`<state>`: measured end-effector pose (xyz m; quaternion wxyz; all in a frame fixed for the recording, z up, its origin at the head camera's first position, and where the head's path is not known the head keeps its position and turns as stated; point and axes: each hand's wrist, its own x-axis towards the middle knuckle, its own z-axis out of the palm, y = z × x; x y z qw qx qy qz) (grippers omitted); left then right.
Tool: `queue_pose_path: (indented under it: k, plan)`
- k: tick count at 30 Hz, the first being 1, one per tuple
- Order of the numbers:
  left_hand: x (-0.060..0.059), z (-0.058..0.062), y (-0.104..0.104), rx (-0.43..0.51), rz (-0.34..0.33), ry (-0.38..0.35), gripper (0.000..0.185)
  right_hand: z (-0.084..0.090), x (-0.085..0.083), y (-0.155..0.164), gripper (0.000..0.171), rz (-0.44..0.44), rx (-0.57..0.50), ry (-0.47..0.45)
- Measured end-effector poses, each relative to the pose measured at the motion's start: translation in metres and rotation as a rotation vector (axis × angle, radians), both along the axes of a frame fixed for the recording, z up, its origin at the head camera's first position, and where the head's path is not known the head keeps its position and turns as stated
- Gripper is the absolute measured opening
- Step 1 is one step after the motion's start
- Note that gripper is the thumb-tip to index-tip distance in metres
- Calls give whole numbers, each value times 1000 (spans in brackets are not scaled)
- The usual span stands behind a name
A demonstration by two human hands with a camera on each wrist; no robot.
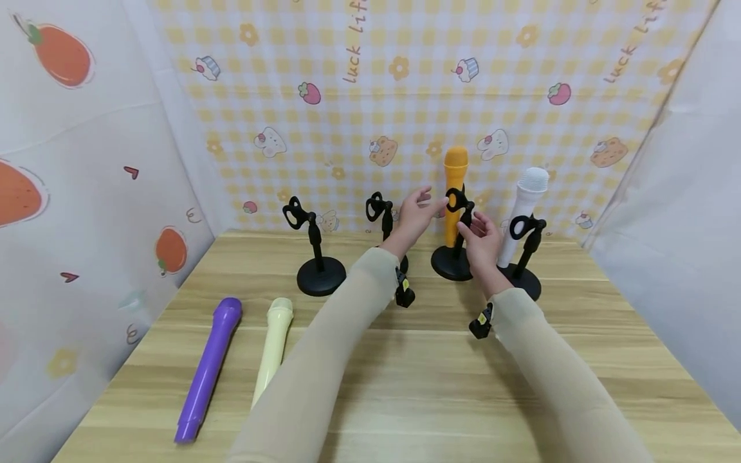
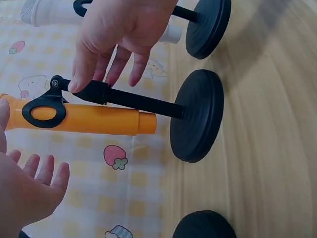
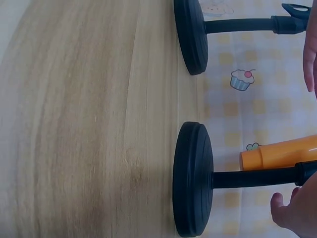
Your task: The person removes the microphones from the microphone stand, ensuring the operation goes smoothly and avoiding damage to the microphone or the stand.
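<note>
Right hand (image 1: 482, 239), fingers relaxed, one fingertip touching the clip joint of the black stand (image 2: 190, 115) bearing the orange microphone (image 1: 455, 193). Left hand (image 1: 415, 215) spread, just beside it, holding nothing. Four stands, one base hidden; four microphones, two lying flat.

The only writing that can be read is on the yellow checked backdrop cloth (image 1: 405, 116) hung behind the far edge of the table. Brown cursive letters run sideways up it: "luck lif", cut off by the top of the picture, above the left stands (image 1: 354, 45). The same lettering repeats near the top right corner (image 1: 633, 45), partly cut off. The microphones and stands carry no readable marks.
</note>
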<state>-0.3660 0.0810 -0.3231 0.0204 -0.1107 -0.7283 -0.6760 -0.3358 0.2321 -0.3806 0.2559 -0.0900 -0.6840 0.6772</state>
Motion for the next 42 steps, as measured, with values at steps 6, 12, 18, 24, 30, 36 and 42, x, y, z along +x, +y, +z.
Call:
queue_pose_path:
  k: [6, 12, 18, 24, 30, 36, 42]
  plan:
    - [-8, 3, 7, 13, -3, 13, 67, -2, -3, -3, 48, 9, -11, -12]
    - [-13, 11, 16, 59, 17, -2, 64, -4, -8, -2, 47, 17, -12, -11]
    - [-18, 18, 24, 29, 24, -23, 68, -7, -12, -1, 46, 30, -4, -11]
    - [-20, 22, 31, -23, 14, -52, 68, -7, -15, -3, 45, 41, -16, -6]
    - [-20, 21, 36, -49, 14, -32, 62, -7, -18, -3, 47, 47, -19, -4]
    - [-20, 20, 41, -29, 32, -42, 54, -7, -18, -2, 44, 21, -3, -7]
    - [-20, 20, 46, -26, 75, -46, 47, -6, -17, 0, 41, 6, 0, -11]
